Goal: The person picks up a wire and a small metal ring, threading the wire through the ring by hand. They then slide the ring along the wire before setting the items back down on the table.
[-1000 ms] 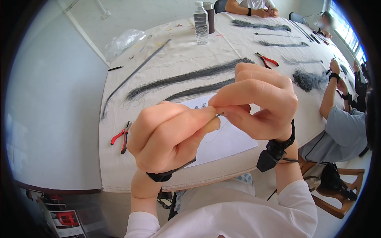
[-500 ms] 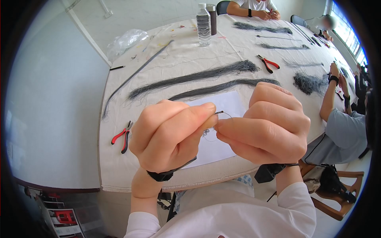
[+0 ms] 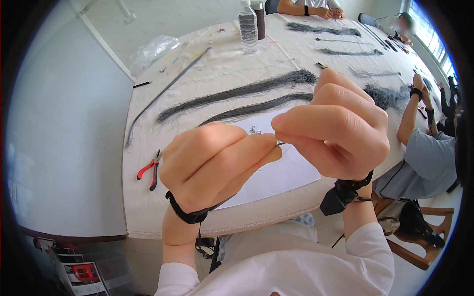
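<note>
Grip of left hand (image 3: 219, 165) and right hand (image 3: 335, 126) tight on one thin strand (image 3: 281, 143), above one white sheet (image 3: 294, 176)

Upper garment: plain white shirt (image 3: 276, 271), smooth fabric, short loose sleeves (image 3: 370, 249). Left wrist: black strap (image 3: 183, 213), fuzzy-edged, close-fitting. Right wrist: black band (image 3: 366, 179) carrying an angular, matte black module (image 3: 337, 197); adjacent, one thin dark cord (image 3: 364, 199).
</note>
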### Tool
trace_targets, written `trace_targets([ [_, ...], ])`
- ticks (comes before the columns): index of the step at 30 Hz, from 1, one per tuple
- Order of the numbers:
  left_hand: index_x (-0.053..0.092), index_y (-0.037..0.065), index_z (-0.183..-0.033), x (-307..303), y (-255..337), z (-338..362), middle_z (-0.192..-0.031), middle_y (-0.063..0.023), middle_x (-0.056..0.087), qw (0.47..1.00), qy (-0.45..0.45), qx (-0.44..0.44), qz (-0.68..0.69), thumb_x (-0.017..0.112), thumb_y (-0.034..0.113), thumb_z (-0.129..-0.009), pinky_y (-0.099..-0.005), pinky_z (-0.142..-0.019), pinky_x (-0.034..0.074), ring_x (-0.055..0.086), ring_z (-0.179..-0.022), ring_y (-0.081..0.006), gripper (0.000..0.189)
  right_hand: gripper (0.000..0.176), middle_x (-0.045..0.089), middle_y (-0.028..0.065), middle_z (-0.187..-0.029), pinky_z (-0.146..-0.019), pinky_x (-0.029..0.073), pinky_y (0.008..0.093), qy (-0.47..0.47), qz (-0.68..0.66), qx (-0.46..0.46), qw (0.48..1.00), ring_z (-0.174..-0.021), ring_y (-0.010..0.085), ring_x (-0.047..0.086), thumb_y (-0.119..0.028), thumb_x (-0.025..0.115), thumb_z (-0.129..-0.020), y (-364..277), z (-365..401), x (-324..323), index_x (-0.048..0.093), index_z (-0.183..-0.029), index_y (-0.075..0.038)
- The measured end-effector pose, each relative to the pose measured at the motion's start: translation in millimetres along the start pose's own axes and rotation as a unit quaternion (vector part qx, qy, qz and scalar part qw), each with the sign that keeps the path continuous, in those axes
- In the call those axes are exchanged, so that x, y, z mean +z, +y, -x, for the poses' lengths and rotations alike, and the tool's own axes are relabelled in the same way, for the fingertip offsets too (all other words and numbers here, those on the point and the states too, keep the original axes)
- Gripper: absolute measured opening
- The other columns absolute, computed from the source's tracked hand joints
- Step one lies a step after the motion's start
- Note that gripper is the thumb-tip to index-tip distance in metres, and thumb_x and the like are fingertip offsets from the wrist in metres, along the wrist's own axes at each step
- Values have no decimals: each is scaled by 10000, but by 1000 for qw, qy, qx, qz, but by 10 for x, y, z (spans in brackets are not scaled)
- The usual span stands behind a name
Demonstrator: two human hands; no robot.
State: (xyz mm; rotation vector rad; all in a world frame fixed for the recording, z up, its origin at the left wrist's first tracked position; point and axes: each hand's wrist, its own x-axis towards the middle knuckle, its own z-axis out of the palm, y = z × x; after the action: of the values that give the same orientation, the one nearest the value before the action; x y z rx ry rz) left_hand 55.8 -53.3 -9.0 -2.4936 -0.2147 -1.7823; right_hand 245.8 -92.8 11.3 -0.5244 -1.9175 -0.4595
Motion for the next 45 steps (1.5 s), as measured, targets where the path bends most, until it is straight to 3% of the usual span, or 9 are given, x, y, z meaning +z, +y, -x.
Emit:
trace_targets([
  [9, 701, 73, -877, 62, 8, 77, -787, -11, 596, 998, 61, -2, -12, 839, 67, -646, -253, -510, 502, 577, -649, -147, 270, 209, 561, 15, -606, -447, 298, 244, -17, -118, 181, 976, -488, 104, 408, 71, 722, -616, -23, 60, 138, 678, -799, -21],
  [11, 699, 65, -899, 52, -1, 84, -813, -15, 593, 998, 69, -4, -5, 832, 62, -667, -252, -508, 501, 573, -658, -146, 268, 211, 548, 10, -594, -444, 289, 245, -15, -128, 161, 978, -485, 106, 404, 68, 723, -606, -17, 69, 155, 674, -791, -19],
  [13, 648, 22, -876, 26, -14, 90, -781, -60, 595, 998, 60, 14, -29, 713, 70, -825, -257, -522, 435, 541, -619, -163, 96, 212, 534, 5, -582, -440, 281, 246, -13, -139, 142, 980, -481, 108, 400, 65, 723, -596, -19, 68, 168, 670, -784, -18],
  [16, 648, 21, -876, 27, -19, 97, -782, -56, 588, 996, 72, 14, -46, 706, 77, -833, -260, -522, 430, 537, -619, -164, 91, 214, 499, 0, -556, -435, 261, 252, -3, -129, 110, 986, -474, 120, 388, 53, 733, -584, -46, 60, 183, 669, -776, -14],
  [26, 654, 13, -877, -1, -9, 88, -789, -69, 604, 997, 59, 20, -51, 717, 68, -815, -260, -542, 458, 548, -632, -167, 104, 245, 438, -18, -538, -422, 232, 253, 54, 4, 11, 998, -473, 122, 366, -15, 791, -543, -213, 57, 198, 673, -756, -36],
  [28, 706, 66, -905, 9, -3, 74, -843, -16, 575, 997, 70, 9, -28, 832, 72, -672, -242, -480, 491, 569, -636, -143, 265, 241, 435, -21, -539, -422, 232, 249, 69, 34, -13, 997, -475, 117, 365, -22, 791, -545, -212, 55, 178, 677, -757, -42],
  [30, 708, 72, -898, 7, 1, 75, -839, -12, 574, 998, 64, 6, -16, 838, 78, -662, -243, -479, 490, 568, -633, -141, 269, 222, 454, -32, -566, -428, 242, 239, 50, 27, -30, 998, -487, 108, 380, -15, 778, -557, -201, 41, 109, 683, -753, -57],
  [37, 719, 99, -868, 29, 32, 39, -785, 14, 570, 998, 58, 5, -33, 859, 95, -628, -242, -478, 482, 557, -600, -128, 278, 228, 584, 102, -765, -482, 388, 218, 14, -25, 48, 998, -585, 137, 509, 53, 708, -668, -167, 5, 50, 646, -862, -50],
  [45, 720, 97, -861, 68, 6, 67, -763, 7, 562, 998, 51, -34, -27, 847, 42, -642, -229, -470, 439, 551, -614, -129, 259, 214, 600, 130, -778, -513, 434, 256, 46, -75, 73, 993, -605, 183, 543, 124, 629, -755, -112, 75, 212, 590, -929, 6],
])
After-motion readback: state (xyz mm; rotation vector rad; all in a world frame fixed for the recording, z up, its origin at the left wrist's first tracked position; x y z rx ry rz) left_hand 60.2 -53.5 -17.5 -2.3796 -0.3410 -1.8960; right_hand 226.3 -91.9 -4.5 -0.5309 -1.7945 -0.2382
